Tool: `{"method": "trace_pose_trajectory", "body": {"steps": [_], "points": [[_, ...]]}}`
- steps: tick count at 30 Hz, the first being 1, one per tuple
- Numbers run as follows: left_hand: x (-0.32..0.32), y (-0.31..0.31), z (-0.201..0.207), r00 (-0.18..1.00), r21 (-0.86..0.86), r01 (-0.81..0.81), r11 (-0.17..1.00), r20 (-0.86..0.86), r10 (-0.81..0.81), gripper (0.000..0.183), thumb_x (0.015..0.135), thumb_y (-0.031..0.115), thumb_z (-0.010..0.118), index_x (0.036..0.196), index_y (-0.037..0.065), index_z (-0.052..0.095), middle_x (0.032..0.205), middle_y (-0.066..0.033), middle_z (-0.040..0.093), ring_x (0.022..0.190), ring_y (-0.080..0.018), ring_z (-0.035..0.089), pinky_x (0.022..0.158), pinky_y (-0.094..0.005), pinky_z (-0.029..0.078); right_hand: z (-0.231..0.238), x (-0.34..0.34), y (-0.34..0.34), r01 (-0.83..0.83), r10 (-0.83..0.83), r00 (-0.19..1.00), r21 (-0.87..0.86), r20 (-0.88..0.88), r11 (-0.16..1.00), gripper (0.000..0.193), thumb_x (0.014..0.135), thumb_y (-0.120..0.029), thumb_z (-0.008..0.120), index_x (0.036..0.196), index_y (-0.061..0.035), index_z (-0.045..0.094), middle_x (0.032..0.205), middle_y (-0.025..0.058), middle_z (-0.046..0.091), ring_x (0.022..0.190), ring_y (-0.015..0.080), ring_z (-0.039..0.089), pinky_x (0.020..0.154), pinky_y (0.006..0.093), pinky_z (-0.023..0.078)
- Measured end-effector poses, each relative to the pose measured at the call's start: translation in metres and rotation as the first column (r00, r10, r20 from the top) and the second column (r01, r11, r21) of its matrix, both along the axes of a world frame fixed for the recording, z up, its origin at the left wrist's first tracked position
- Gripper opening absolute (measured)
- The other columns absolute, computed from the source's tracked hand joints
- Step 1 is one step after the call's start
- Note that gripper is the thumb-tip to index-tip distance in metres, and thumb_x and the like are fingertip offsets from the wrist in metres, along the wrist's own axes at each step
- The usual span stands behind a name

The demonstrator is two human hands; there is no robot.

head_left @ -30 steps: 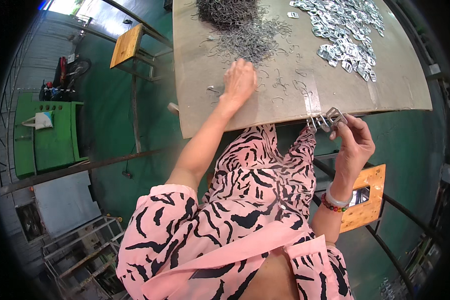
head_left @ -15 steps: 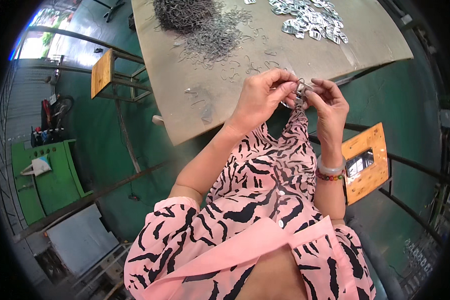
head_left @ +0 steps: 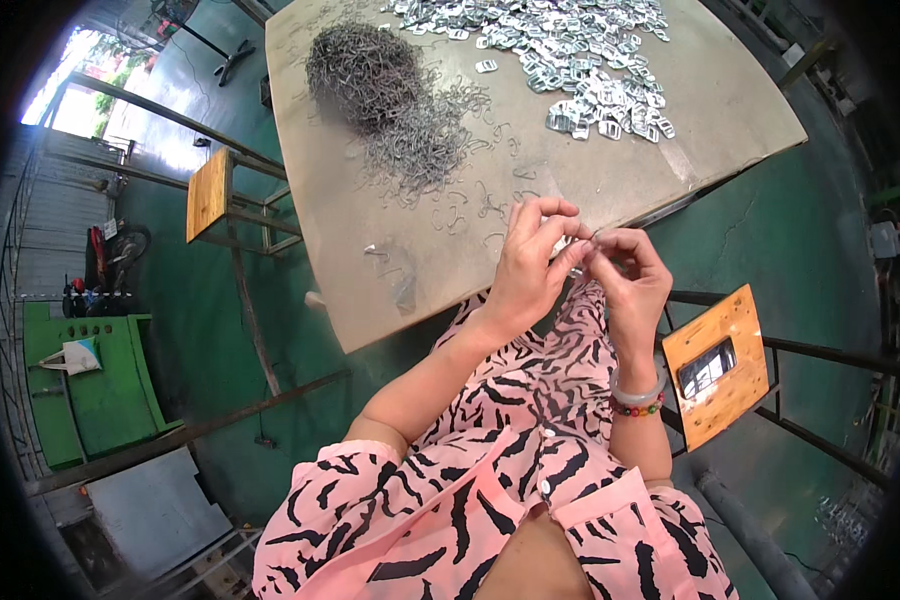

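My left hand (head_left: pixel 530 265) and my right hand (head_left: pixel 625 280) are pressed together just over the near edge of the brown table (head_left: pixel 390 260), fingertips meeting on a small metal buckle (head_left: pixel 585 243) that is mostly hidden between them. Whether a wire piece is also in the left fingers I cannot tell. On the table beyond lies a dark heap of bent wire pieces (head_left: pixel 370 75), with loose ones scattered toward me. A pile of shiny metal buckles (head_left: pixel 570 60) spreads over the far right of the table.
A wooden stool (head_left: pixel 210 195) stands left of the table. To my right a second wooden stool (head_left: pixel 715 365) carries a dark phone (head_left: pixel 707 368). A green bench (head_left: pixel 90 390) sits at the far left on the green floor.
My left hand left the scattered wires on the table and came to the right hand, which holds the buckle. Both hands have since stayed joined while the view shifted.
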State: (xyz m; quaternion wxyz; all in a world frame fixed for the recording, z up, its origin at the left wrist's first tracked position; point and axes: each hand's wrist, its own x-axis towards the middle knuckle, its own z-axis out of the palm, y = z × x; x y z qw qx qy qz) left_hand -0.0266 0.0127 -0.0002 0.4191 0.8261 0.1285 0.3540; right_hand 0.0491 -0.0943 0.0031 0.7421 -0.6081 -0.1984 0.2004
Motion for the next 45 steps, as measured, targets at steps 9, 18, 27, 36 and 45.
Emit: {"method": "trace_pose_trajectory", "body": {"steps": [9, 18, 27, 36, 45], "points": [[0.005, 0.005, -0.011, 0.987, -0.288, 0.146, 0.947, -0.028, -0.161, 0.007, 0.085, 0.002, 0.059, 0.091, -0.001, 0.057, 0.084, -0.0082, 0.065, 0.076, -0.0142, 0.063, 0.069, -0.0260, 0.049, -0.007, 0.099, 0.020, -0.079, 0.117, 0.985, -0.268, 0.130, 0.960, 0.017, 0.085, -0.012, 0.059, 0.092, 0.0023, 0.065, 0.075, 0.0054, 0.064, 0.059, 0.0085, 0.055, 0.049, 0.0211, 0.043], [-0.001, -0.011, 0.000, 0.980, -0.362, 0.168, 0.917, -0.037, -0.194, 0.010, 0.083, 0.003, 0.059, 0.093, 0.001, 0.058, 0.084, -0.0108, 0.063, 0.079, -0.0201, 0.063, 0.071, -0.0284, 0.047, -0.121, 0.224, 0.104, 0.267, 0.364, 0.455, -0.514, 0.813, 0.815, 0.032, 0.076, -0.003, 0.058, 0.107, -0.0022, 0.061, 0.099, 0.0188, 0.063, 0.094, 0.0309, 0.061, 0.083, 0.0370, 0.046], [-0.014, -0.007, -0.005, 0.987, -0.370, 0.152, 0.916, 0.111, -0.119, 0.010, 0.084, 0.005, 0.060, 0.093, 0.000, 0.058, 0.080, -0.0090, 0.063, 0.076, -0.0183, 0.064, 0.067, -0.0280, 0.048, -0.042, 0.152, 0.084, 0.085, 0.415, 0.756, -0.705, 0.505, 0.704, 0.021, 0.077, -0.003, 0.055, 0.096, 0.0051, 0.057, 0.074, 0.0193, 0.059, 0.061, 0.0251, 0.061, 0.057, 0.0339, 0.049], [-0.013, 0.003, -0.003, 0.992, -0.175, 0.067, 0.982, 0.116, -0.046, 0.009, 0.080, 0.007, 0.063, 0.087, 0.002, 0.057, 0.078, -0.0091, 0.062, 0.075, -0.0247, 0.061, 0.067, -0.0342, 0.046, 0.022, 0.022, 0.016, -0.101, 0.139, 0.966, -0.177, 0.219, 0.979, 0.017, 0.076, 0.006, 0.064, 0.093, 0.0055, 0.061, 0.081, 0.0048, 0.062, 0.070, 0.0079, 0.057, 0.060, 0.0203, 0.048], [-0.022, 0.004, -0.007, 0.998, -0.067, -0.024, 0.997, 0.051, 0.028, 0.012, 0.076, 0.009, 0.065, 0.085, 0.004, 0.058, 0.080, -0.0094, 0.061, 0.078, -0.0295, 0.058, 0.071, -0.0370, 0.043, 0.020, 0.006, 0.012, -0.055, 0.063, 0.986, -0.056, 0.155, 0.997, 0.015, 0.077, 0.009, 0.062, 0.092, 0.0064, 0.063, 0.081, 0.0087, 0.064, 0.068, 0.0105, 0.059, 0.060, 0.0209, 0.049]]}}
